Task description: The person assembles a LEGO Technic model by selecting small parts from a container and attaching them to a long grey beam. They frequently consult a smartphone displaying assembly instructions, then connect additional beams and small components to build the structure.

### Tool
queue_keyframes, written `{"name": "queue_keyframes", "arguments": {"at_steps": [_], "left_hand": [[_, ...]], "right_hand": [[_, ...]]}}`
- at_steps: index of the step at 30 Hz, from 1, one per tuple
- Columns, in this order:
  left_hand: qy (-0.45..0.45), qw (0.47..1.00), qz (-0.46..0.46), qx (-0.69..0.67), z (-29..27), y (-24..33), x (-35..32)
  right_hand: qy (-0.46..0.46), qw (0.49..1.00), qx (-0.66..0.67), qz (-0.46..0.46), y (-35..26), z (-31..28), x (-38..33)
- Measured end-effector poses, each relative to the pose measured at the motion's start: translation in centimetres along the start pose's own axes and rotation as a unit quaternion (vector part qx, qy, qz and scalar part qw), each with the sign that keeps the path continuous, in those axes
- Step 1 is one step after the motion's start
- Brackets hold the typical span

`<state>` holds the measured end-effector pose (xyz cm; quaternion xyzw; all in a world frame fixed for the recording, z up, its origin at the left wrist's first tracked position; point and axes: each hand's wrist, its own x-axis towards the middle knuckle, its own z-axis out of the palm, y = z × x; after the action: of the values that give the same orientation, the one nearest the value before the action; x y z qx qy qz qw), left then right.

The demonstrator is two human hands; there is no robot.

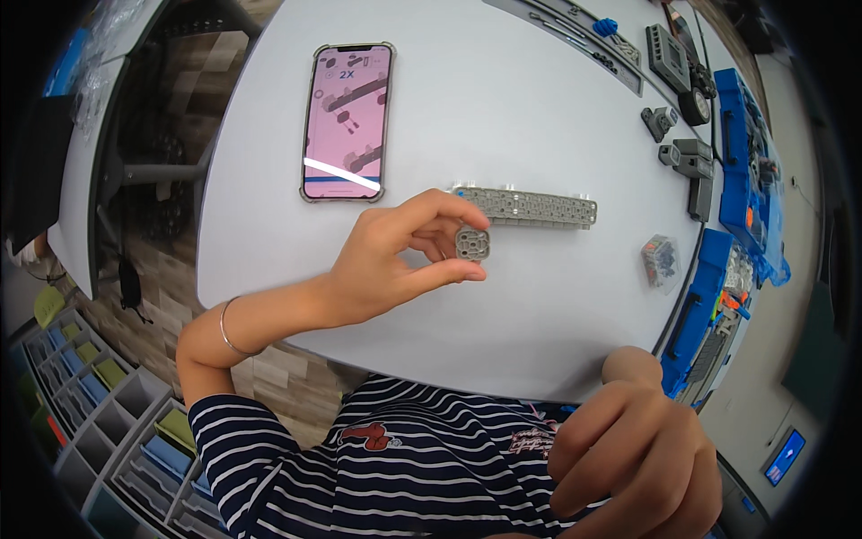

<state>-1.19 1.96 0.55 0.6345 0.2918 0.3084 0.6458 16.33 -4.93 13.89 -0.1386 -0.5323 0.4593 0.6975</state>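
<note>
Between thumb and fingertips, my left hand pinches a small grey square building piece with round holes, held up over the white table. Just behind it lies a long grey perforated beam, with small pale pegs along its far edge and a bit of blue at its left end. Close to the camera at the lower right, my right hand is closed with curled fingers. Whatever it may hold is hidden. A phone lies at the far left of the table, its pink screen showing building-piece pictures.
A clear box of small parts stands at the table's right. Beyond it are grey motor-like blocks, a grey controller and blue bins. A grey tray lies along the far edge. Drawers stand at the lower left.
</note>
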Motion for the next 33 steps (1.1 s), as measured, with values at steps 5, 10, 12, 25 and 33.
{"name": "queue_keyframes", "arguments": {"at_steps": [5,10,12,25,33], "left_hand": [[0.035,0.996,0.054,0.067,0.3,-0.4,0.0],[0.051,0.986,0.104,0.124,-0.1,-0.4,0.1],[0.056,0.980,0.123,0.144,-0.3,-0.3,0.3],[0.088,0.975,0.131,0.155,-0.8,-0.5,1.1],[0.102,0.937,0.217,0.254,-0.9,-0.3,1.5]], "right_hand": [[-0.007,1.000,0.022,0.000,-0.7,-0.9,-0.4],[-0.020,0.998,0.060,0.020,-1.8,-2.4,-1.3],[-0.033,0.999,0.031,0.000,-2.1,-2.9,-1.5],[-0.062,0.993,-0.068,-0.070,-3.3,-4.3,-1.9],[-0.183,0.982,-0.038,-0.016,-5.2,-5.8,-0.2]]}}
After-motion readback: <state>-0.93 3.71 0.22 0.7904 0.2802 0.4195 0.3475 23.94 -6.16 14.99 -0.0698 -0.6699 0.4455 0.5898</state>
